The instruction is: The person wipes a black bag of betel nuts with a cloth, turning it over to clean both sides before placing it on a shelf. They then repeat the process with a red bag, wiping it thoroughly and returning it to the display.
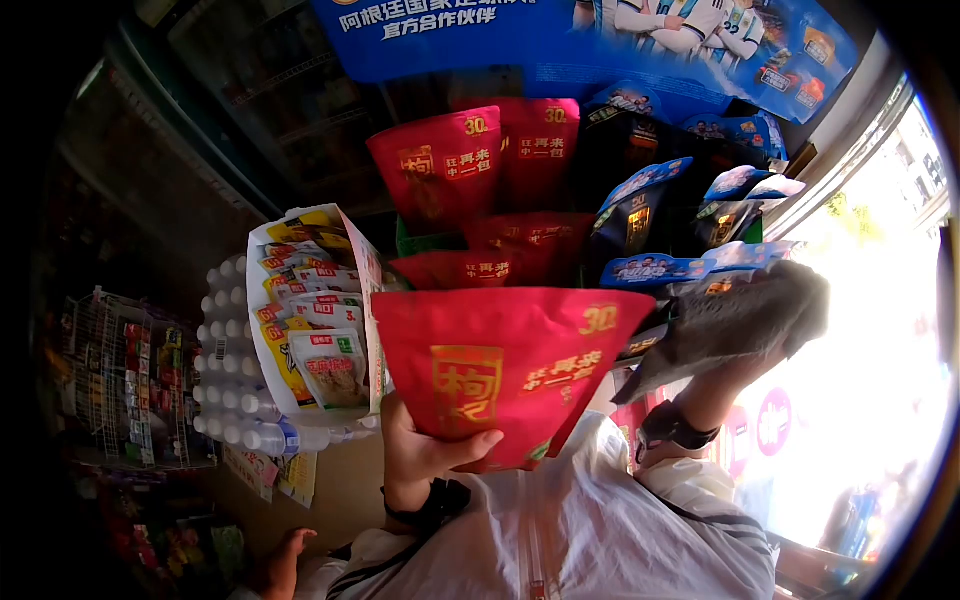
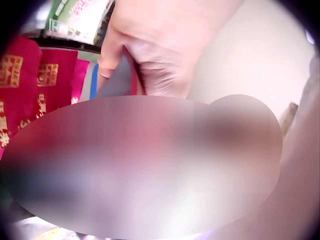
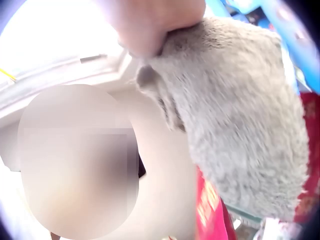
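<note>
My left hand [image 1: 425, 455] grips a red stand-up pouch [image 1: 530, 375] by its lower edge, thumb across the front, which has gold print. A second red layer shows behind its right side. In the left wrist view, fingers reach around a grey surface with a red edge; a blurred patch hides the area below. On the right, a fluffy grey cloth [image 1: 745, 310] hangs over my right hand and mostly hides it in the head view. The right wrist view shows my right hand [image 3: 157, 22] holding this cloth [image 3: 240, 110] bunched at its upper edge.
Behind the held pouch stand more red pouches [image 1: 435, 170] and black-and-blue pouches [image 1: 635, 220]. To the left is a white box [image 1: 262, 330] of snack packets beside white-capped bottles [image 1: 225, 350]. A blue printed board [image 1: 480, 55] rises behind, and a wire rack [image 1: 100, 390] stands far left.
</note>
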### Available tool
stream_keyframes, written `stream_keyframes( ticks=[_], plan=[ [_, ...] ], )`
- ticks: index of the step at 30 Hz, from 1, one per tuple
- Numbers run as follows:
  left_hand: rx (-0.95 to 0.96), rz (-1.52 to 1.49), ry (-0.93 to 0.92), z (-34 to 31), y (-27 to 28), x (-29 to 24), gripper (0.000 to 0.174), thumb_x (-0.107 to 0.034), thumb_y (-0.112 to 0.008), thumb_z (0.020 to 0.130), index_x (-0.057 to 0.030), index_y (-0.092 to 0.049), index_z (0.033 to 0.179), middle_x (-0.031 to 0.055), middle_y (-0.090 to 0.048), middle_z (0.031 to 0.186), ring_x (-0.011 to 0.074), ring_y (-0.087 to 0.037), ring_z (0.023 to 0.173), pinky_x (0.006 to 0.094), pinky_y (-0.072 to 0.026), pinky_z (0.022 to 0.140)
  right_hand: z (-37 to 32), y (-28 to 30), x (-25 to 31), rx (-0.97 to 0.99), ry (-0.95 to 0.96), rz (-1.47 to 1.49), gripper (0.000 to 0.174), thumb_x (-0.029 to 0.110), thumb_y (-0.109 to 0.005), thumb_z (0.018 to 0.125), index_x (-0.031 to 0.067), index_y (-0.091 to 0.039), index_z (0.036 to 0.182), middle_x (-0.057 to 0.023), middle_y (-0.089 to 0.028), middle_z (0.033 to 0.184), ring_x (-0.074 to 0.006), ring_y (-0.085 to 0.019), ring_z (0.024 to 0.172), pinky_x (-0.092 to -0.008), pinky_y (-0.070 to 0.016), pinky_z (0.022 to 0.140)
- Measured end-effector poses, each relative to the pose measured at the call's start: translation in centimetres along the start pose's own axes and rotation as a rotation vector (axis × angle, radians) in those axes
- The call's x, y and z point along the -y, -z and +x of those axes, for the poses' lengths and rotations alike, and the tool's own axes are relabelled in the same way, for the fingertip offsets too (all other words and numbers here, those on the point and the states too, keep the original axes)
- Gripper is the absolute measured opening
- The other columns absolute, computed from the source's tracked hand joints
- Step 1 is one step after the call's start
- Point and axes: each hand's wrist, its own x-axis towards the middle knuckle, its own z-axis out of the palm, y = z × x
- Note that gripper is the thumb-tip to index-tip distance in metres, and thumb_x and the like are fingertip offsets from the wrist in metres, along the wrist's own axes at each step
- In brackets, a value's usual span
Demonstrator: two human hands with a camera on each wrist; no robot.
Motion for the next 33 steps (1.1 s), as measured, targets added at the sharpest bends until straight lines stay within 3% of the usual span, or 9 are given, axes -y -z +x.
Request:
stream_keyframes(
  ticks=[5,8,9,11,13,22,27,29,33],
  plan=[
    [-0.543,-0.27,-0.283,-0.9,0.9,2.5,0.081,-0.026,-0.079,0.066,0.0017,-0.033,0.127,0.01,-0.048,0.121,0.0172,-0.051,0.106,0.0331,-0.0455,0.086,-0.1,7.9,-7.2,0.111,0.487,-1.125,0.033,0.009,-0.051,0.086,-0.0007,-0.048,0.117,-0.0101,-0.057,0.107,-0.0197,-0.058,0.091,-0.0315,-0.0463,0.079],
    [-0.67,-0.047,-0.367,-0.2,-0.7,2.7,0.078,-0.043,-0.058,0.08,0.0,-0.022,0.135,0.015,-0.036,0.133,0.0241,-0.042,0.118,0.0386,-0.0391,0.095,-2.6,0.2,2.0,1.128,0.27,-0.427,0.035,0.015,-0.059,0.083,0.0,-0.054,0.113,-0.0139,-0.055,0.115,-0.0265,-0.052,0.105,-0.0372,-0.0389,0.093],
    [-0.759,0.065,-0.443,0.0,-1.1,2.8,0.076,-0.048,-0.05,0.084,-0.0006,-0.02,0.136,0.0165,-0.034,0.135,0.0261,-0.04,0.12,0.0401,-0.0371,0.097,-3.8,-1.5,2.6,1.125,-0.5,0.197,0.043,0.012,-0.064,0.077,-0.0001,-0.052,0.116,-0.0161,-0.053,0.119,-0.0282,-0.051,0.109,-0.0374,-0.0379,0.095],
    [-0.746,0.026,-0.412,-0.3,-1.6,2.8,0.07,-0.051,-0.033,0.09,-0.0013,-0.018,0.138,0.017,-0.03,0.138,0.0263,-0.036,0.124,0.0403,-0.0339,0.1,-3.5,-4.1,2.9,1.456,0.432,-0.062,0.055,0.01,-0.067,0.074,-0.0045,-0.046,0.123,-0.0191,-0.05,0.124,-0.0304,-0.047,0.115,-0.0374,-0.035,0.098],
    [-0.766,-0.218,-0.361,-0.7,-2.3,1.5,0.067,-0.051,-0.029,0.093,-0.0015,-0.021,0.138,0.0146,-0.03,0.139,0.0228,-0.035,0.125,0.0376,-0.0332,0.101,-5.0,-4.2,4.9,1.278,-0.625,0.404,0.054,0.007,-0.065,0.074,-0.0036,-0.046,0.123,-0.0204,-0.05,0.123,-0.0308,-0.05,0.112,-0.0363,-0.0373,0.096],
    [-0.897,-0.051,-0.294,-3.7,-5.8,2.1,0.068,-0.052,-0.04,0.089,-0.0068,-0.025,0.138,0.0094,-0.03,0.14,0.0237,-0.031,0.128,0.0378,-0.024,0.105,-9.1,-0.2,0.5,1.492,-0.038,0.273,0.038,0.01,-0.067,0.073,0.0016,-0.054,0.108,-0.0109,-0.057,0.103,-0.025,-0.055,0.094,-0.0355,-0.043,0.086],
    [-0.402,-0.176,-0.597,-7.7,-0.5,4.7,0.062,-0.046,-0.04,0.089,-0.0071,-0.029,0.136,0.0104,-0.033,0.138,0.0253,-0.036,0.125,0.0438,-0.0316,0.101,-10.2,2.8,-0.9,1.16,-0.858,0.314,0.041,0.011,-0.067,0.077,0.0011,-0.051,0.114,-0.0089,-0.058,0.107,-0.0181,-0.056,0.094,-0.0313,-0.0444,0.085],
    [-1.025,-0.404,-0.287,-7.2,-0.7,0.4,0.073,-0.052,-0.038,0.087,0.0002,-0.024,0.136,0.0138,-0.041,0.132,0.0297,-0.043,0.119,0.0446,-0.0361,0.098,-9.3,4.2,-1.7,1.272,-0.521,0.117,0.037,0.009,-0.066,0.077,0.0002,-0.054,0.11,-0.0095,-0.059,0.105,-0.0189,-0.057,0.093,-0.032,-0.0446,0.084],
    [-0.289,0.053,-0.088,-9.5,3.1,-0.1,0.088,-0.053,-0.06,0.075,0.0054,-0.026,0.132,0.0192,-0.052,0.114,0.0251,-0.053,0.104,0.0365,-0.0412,0.09,-8.9,7.7,-4.4,1.38,-0.298,0.137,0.023,0.006,-0.069,0.072,0.005,-0.065,0.095,-0.0109,-0.06,0.102,-0.0246,-0.058,0.094,-0.0336,-0.0447,0.085]
  ],
)
